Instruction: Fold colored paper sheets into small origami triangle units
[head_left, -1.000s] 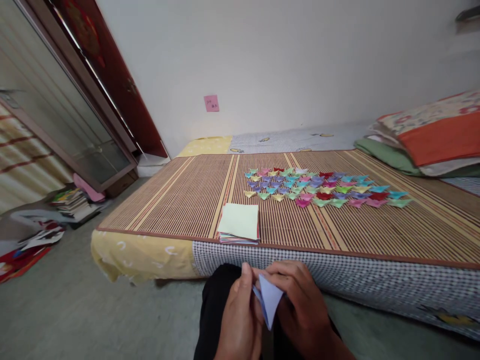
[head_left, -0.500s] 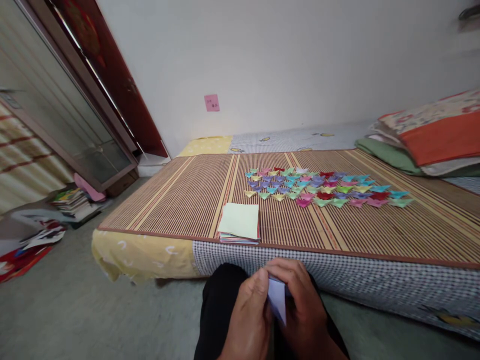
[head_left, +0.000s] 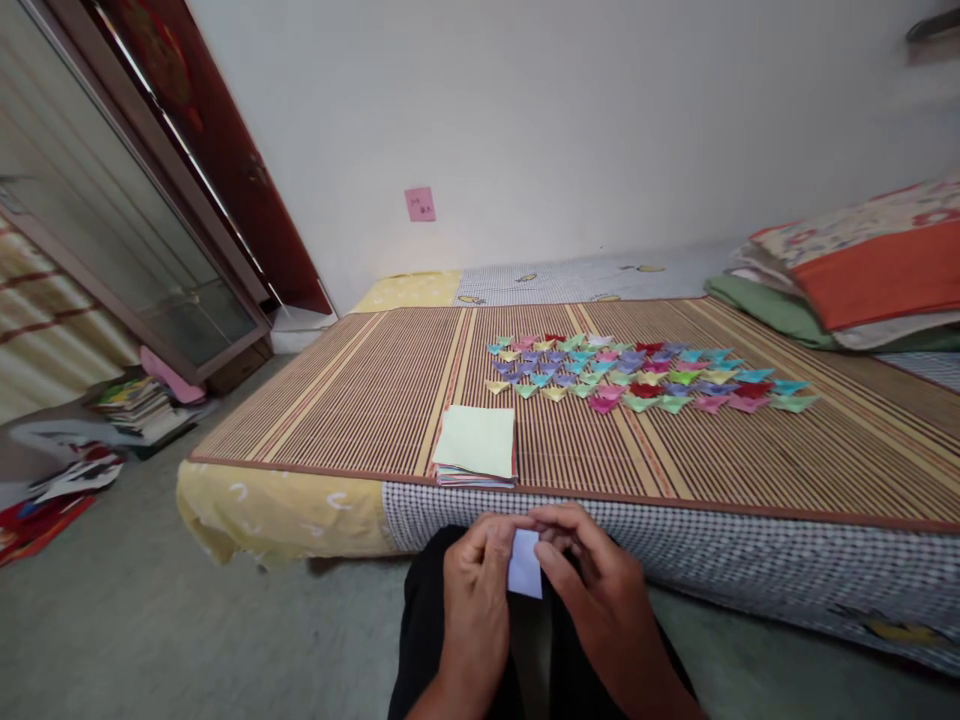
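A small folded piece of lavender origami paper (head_left: 525,565) is held over my lap, between both hands. My left hand (head_left: 480,580) pinches its left edge with thumb and fingers. At the upper right edge, my right hand (head_left: 592,580) grips the paper, its thumb near the corner. Just beyond, on the bed's front edge, lies a stack of square paper sheets (head_left: 476,442), pale green on top. Farther right, several rows of small folded paper boats (head_left: 645,375) in many colours sit on the striped mat (head_left: 360,390).
Folded bedding (head_left: 862,270) lies at the bed's right end. A pink note (head_left: 420,204) is stuck to the wall. Books (head_left: 135,408) are piled on the left, near a glass-panelled door (head_left: 142,200). The checked bed sheet (head_left: 735,560) hangs over the front edge.
Both hands have shifted slightly left and opened out around the lavender paper. It has turned from a narrow, slanted view to show a flat, squarish face.
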